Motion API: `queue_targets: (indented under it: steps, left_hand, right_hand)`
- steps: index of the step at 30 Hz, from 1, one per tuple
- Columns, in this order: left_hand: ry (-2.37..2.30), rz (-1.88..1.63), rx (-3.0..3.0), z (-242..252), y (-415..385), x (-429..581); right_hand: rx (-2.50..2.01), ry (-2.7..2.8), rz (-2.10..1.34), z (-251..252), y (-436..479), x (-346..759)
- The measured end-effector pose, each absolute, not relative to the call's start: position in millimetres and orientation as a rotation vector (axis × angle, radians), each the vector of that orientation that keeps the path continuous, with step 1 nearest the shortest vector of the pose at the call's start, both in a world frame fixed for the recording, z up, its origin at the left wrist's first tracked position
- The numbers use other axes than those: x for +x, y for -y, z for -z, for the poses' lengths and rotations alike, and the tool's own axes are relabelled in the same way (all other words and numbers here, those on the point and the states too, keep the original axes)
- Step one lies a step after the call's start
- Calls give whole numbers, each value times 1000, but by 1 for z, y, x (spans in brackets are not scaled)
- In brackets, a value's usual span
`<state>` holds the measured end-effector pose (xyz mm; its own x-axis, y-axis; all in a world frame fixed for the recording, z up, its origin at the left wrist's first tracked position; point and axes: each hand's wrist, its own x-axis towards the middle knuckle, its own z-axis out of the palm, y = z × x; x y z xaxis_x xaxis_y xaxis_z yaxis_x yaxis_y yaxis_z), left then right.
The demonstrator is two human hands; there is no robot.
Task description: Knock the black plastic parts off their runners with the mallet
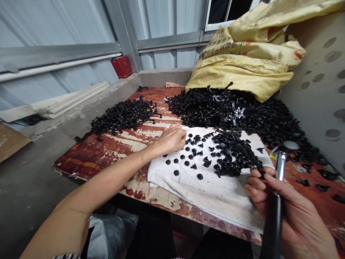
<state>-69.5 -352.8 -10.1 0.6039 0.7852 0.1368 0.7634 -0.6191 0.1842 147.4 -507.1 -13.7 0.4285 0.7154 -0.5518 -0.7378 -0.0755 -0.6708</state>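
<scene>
My right hand holds a hammer with a bright metal shaft and black grip, its round head upward. The thumb and forefinger of that hand also meet at a small dark piece at the edge of the loose black parts. My left hand rests at the left edge of a white cloth, its fingers curled downward; what they hold, if anything, is hidden. Beside it, several small round black caps stand spread out on the cloth.
A heap of black strap-like parts lies at the left of the worn red board. A larger black pile spills from a yellow sack at the back. A red box stands on the ledge. A spotted panel borders the right.
</scene>
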Motion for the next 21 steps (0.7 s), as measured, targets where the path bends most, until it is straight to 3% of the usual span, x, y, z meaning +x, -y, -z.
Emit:
queue_targets:
  steps: [7, 12, 16, 21]
  left_hand:
    - [-1440, -654, 2472, -8, 356, -81]
    - [-1102, -586, 2179, -30, 425, -79]
    - [-838, -420, 1742, -19, 463, -71]
    - [-681, -681, 1261, 0, 476, -50]
  right_hand:
    - [-1120, 92, -1195, 16, 506, 148]
    - [-1114, 466, -1188, 24, 520, 135]
    - [-1097, 686, -1156, 32, 538, 114]
    - [-1124, 757, -999, 39, 549, 95]
